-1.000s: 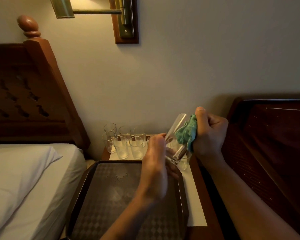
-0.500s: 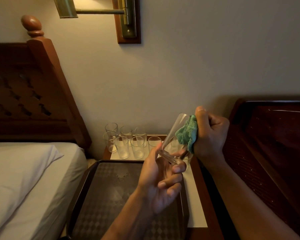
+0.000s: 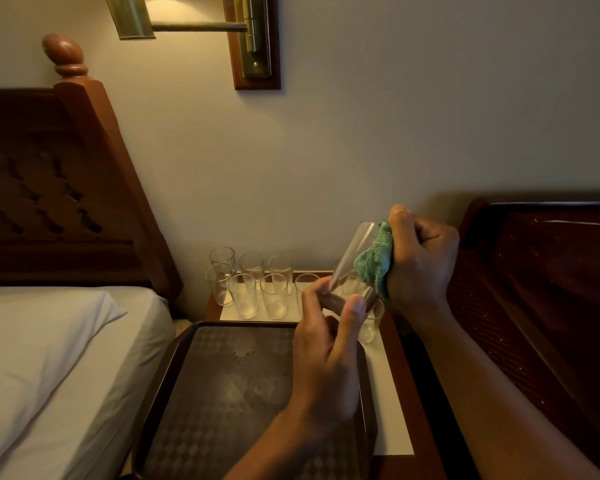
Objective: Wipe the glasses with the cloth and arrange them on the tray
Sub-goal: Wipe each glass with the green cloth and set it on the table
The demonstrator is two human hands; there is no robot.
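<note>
Head view: the left hand (image 3: 326,344) is pinching the foot of a tilted glass (image 3: 352,261) in the air above the far right corner of the tray (image 3: 174,368), its grip closing on the base only. The right hand (image 3: 420,261) is clutching the green cloth (image 3: 374,263), its grip bunching it against the glass's right side.

To me that hold is looking thin. The cloth is pushing sideways on smooth glass, so it could be twisting out of the fingertips and dropping onto the other glasses (image 3: 253,289) standing on the surface (image 3: 409,393) beyond the tray, or onto the lone glass (image 3: 371,323) just below the hands.

The dim light is blurring the glass edges. The hands are hiding part of the row, so I am not managing a count. The tray's near end is running out of frame.
</note>
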